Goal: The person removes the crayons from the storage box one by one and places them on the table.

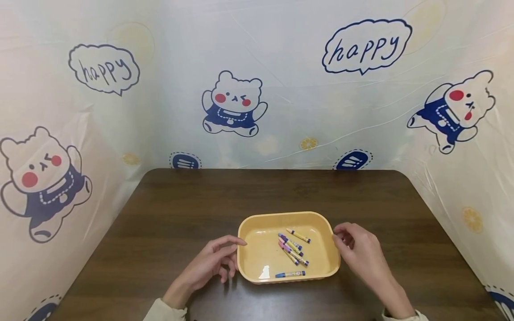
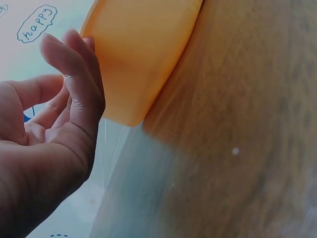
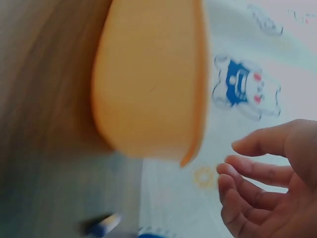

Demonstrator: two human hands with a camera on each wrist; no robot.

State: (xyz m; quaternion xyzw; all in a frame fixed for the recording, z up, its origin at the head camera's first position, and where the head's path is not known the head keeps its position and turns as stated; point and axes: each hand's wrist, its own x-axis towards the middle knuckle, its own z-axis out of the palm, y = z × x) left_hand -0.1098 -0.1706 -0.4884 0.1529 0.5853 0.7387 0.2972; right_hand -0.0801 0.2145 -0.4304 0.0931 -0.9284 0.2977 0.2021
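Note:
A yellow rectangular plastic tray (image 1: 249, 218) stands on the table, with several short crayons (image 1: 295, 249) inside. Most crayons lie in a loose cluster right of the middle; a blue one (image 1: 290, 274) lies along the near wall. At the tray's left side is my left hand (image 1: 210, 261), fingers loosely bent and one fingertip over the rim. The left wrist view shows that hand (image 2: 69, 114) beside the tray's outer wall (image 2: 138, 54). My right hand (image 1: 363, 252) is at the right rim. In the right wrist view, its loosely curled fingers (image 3: 257, 173) appear apart from the tray (image 3: 148, 79).
The dark brown wooden table (image 1: 192, 196) extends around the tray. A pale printed curtain (image 1: 289, 111) with bears and "happy" bubbles surrounds its back and sides. A small blurred blue-and-pale item (image 3: 101, 225) shows low in the right wrist view; its kind is unclear.

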